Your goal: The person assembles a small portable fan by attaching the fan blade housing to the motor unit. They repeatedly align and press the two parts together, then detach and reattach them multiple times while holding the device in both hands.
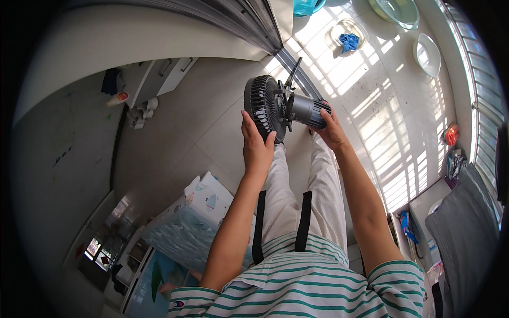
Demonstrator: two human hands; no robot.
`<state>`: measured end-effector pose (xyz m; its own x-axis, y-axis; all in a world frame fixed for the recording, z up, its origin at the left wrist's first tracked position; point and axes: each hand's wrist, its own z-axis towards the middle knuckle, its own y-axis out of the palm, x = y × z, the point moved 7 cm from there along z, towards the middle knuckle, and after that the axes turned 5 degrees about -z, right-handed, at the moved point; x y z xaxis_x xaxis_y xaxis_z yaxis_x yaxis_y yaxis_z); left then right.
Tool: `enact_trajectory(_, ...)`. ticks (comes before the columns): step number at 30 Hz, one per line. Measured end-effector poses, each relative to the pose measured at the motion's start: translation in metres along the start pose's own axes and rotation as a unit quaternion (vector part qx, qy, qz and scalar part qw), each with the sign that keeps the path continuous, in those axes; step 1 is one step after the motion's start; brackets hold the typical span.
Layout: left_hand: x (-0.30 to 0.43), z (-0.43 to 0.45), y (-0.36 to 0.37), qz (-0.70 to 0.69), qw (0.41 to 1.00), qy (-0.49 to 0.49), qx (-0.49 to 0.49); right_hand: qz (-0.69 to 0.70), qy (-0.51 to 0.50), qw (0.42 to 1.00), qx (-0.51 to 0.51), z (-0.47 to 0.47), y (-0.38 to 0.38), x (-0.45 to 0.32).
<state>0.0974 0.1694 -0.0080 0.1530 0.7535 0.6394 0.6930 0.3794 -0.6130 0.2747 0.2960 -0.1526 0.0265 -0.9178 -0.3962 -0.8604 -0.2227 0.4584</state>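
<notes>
A dark grey portable fan is held sideways in front of my legs, between my two hands. My left hand (257, 145) grips the rim of its round slatted head (263, 105). My right hand (331, 129) is wrapped around the ribbed end of its cylindrical body (304, 110). A thin dark arm or clip part (294, 71) sticks out beside the joint between head and body. The fan's front face is turned away and does not show.
A sliding-door track (299, 73) crosses the tiled floor. Beyond it stand basins, one (338, 27) with a blue cloth (349, 42). A patterned cloth cover (187, 222) is at lower left, a grey cloth (463, 226) at lower right. White shoes (142, 113) lie by a cabinet.
</notes>
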Motion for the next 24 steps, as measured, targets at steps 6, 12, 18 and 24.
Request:
enact_trajectory(6, 0.0, 0.0, 0.001, -0.001, 1.0, -0.005, -0.003, -0.028, -0.005, 0.999, -0.025, 0.003, 0.004, -0.006)
enact_trajectory(12, 0.0, -0.001, 0.0, 0.001, 1.0, -0.002, -0.001, -0.055, -0.023, 0.996, -0.064, 0.002, 0.012, -0.017)
enact_trajectory(18, 0.0, 0.0, -0.001, -0.001, 1.0, -0.001, -0.001, -0.108, -0.045, 0.988, -0.099, 0.003, 0.027, -0.037)
enact_trajectory(24, 0.001, 0.001, -0.001, 0.001, 1.0, -0.008, -0.002, -0.129, -0.046, 0.984, -0.11, 0.008, 0.029, -0.04)
